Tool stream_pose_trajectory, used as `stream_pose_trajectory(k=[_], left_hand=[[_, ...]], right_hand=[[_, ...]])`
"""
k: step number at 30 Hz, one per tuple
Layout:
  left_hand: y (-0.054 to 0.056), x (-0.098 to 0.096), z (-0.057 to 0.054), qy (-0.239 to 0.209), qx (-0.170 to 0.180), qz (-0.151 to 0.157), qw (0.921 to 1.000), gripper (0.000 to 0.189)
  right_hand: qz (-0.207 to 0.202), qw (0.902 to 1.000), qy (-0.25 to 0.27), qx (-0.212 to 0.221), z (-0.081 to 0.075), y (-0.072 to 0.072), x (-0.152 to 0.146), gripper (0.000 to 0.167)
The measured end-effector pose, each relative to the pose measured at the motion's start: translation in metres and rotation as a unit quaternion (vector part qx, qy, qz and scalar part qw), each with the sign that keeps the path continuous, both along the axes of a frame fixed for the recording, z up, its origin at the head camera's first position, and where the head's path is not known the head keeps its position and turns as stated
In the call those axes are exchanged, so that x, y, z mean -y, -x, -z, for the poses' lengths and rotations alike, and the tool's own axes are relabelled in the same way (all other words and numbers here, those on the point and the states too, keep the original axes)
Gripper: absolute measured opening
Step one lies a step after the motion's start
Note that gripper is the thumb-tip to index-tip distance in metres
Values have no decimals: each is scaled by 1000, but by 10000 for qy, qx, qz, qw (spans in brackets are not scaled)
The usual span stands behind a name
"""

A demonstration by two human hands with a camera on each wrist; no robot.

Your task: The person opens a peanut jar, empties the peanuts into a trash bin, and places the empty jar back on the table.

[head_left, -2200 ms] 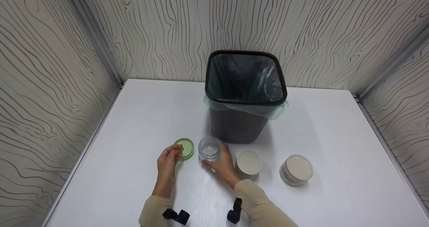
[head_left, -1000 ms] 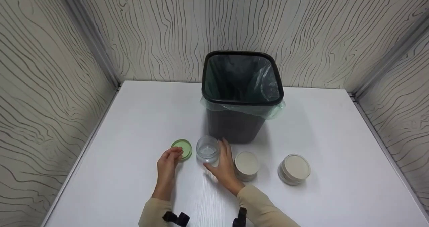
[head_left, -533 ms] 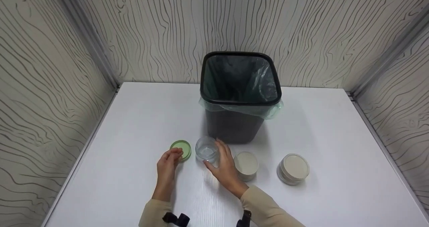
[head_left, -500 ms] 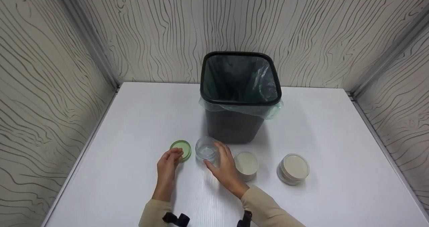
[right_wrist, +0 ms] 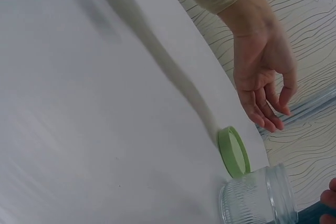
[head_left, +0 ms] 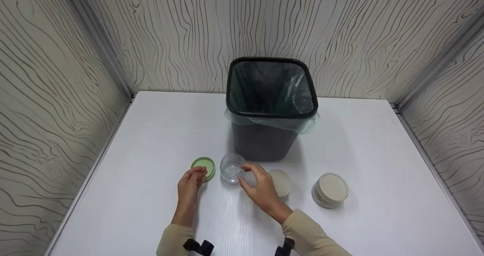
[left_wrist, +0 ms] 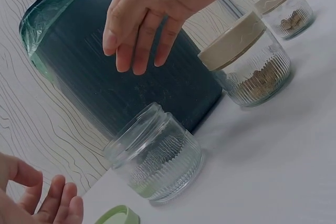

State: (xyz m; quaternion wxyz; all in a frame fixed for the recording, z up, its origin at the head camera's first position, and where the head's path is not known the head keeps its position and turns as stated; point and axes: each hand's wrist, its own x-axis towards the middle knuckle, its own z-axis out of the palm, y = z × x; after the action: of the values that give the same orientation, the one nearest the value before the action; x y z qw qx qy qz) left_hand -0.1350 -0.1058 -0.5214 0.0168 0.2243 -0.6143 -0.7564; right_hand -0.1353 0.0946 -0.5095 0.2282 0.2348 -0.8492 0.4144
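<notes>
An uncovered clear glass jar (head_left: 230, 176) stands upright on the white table; the left wrist view shows its ribbed wall (left_wrist: 168, 166). My right hand (head_left: 263, 191) is just right of this jar, fingers relaxed and raised off it, with nothing in them. Left of the jar lies a green lid (head_left: 204, 163). Over the lid's near edge hangs my left hand (head_left: 189, 188), its fingers loosely bent. In the right wrist view that left hand (right_wrist: 262, 72) is clear of the lid (right_wrist: 233, 151) and holds nothing.
Behind the jar stands a dark bin (head_left: 264, 142) lined with a green bag. To the right are two glass jars with beige lids, one near jar (head_left: 281, 182) partly behind my right hand and one farther jar (head_left: 332, 188). Both hold brown contents. Patterned walls enclose the table.
My right hand has let go of the open glass jar and drawn back to the right. The jar stays on the table. My left hand has hardly moved.
</notes>
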Motion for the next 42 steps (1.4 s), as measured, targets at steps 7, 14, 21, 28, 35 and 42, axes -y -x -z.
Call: stream_pose_trajectory(k=[7, 14, 21, 28, 35, 42], left_hand=[[-1, 2, -2, 231, -58, 312, 9992, 31], [0, 0, -2, 451, -22, 569, 9974, 32], [-1, -4, -4, 462, -130, 661, 9967, 33], [-3, -5, -5, 540, -324, 650, 9959, 31], [-3, -7, -6, 605, -344, 665, 9954, 30], [-3, -8, -6, 590, -322, 607, 9959, 30]], right_hand=[[-91, 9999, 111, -52, -2, -2, -11, 27], [233, 9996, -8, -154, 0, -4, -22, 32], [477, 9986, 75, -199, 7, -5, -33, 36], [645, 9975, 230, -200, 14, -6, -41, 34], [739, 9963, 409, -144, 19, -7, -49, 34], [786, 9960, 424, -94, 23, -9, -57, 39]])
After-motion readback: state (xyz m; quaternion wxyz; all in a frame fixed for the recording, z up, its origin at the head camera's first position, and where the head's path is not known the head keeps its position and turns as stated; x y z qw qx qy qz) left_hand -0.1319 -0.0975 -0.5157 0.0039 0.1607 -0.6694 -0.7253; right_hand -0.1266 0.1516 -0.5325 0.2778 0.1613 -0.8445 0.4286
